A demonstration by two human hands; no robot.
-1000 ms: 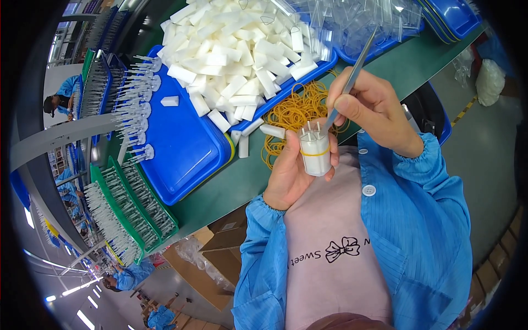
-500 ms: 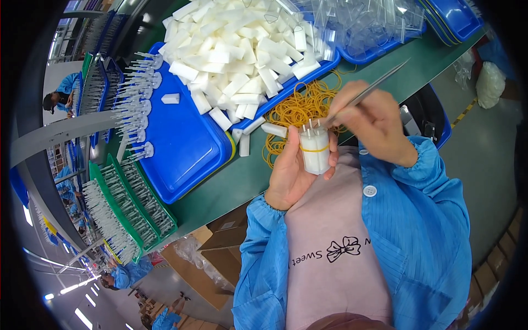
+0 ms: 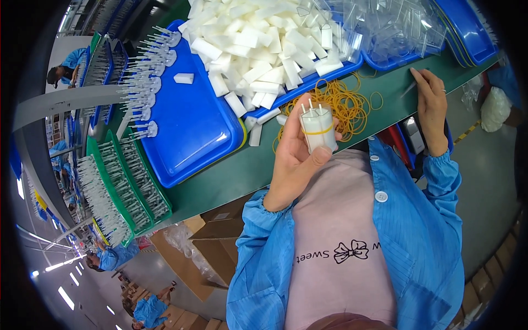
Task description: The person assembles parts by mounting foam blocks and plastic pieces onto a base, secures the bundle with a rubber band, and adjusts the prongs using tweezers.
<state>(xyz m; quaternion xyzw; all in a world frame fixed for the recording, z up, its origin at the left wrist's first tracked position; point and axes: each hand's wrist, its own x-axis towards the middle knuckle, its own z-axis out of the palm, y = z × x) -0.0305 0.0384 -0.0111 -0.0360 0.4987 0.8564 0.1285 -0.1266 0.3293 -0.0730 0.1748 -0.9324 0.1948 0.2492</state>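
Note:
In my left hand (image 3: 294,159) stands a small clear-sided block with white foam inside (image 3: 319,137), ringed by a yellow rubber band (image 3: 319,131). Several thin white pins (image 3: 311,105) stick up from its top. My thumb presses its near side, with fingers behind it. My right hand (image 3: 433,107) is away at the bench's right side, fingers stretched out. A faint grey streak beside its fingers, perhaps the tweezers (image 3: 408,89), is too blurred to make out well. Loose yellow rubber bands (image 3: 349,107) lie on the green bench beyond the block.
White foam pieces (image 3: 250,41) are heaped on a blue tray, next to another blue tray (image 3: 190,132) holding one piece. Clear plastic parts (image 3: 401,27) fill a tray at the far right. Green racks of pins (image 3: 124,187) stand at left, and an open carton (image 3: 214,242) sits below the bench edge.
My right hand has moved away to the right from the block, and the tweezers no longer show clearly in it. The block stays in my left hand, slightly higher and tilted.

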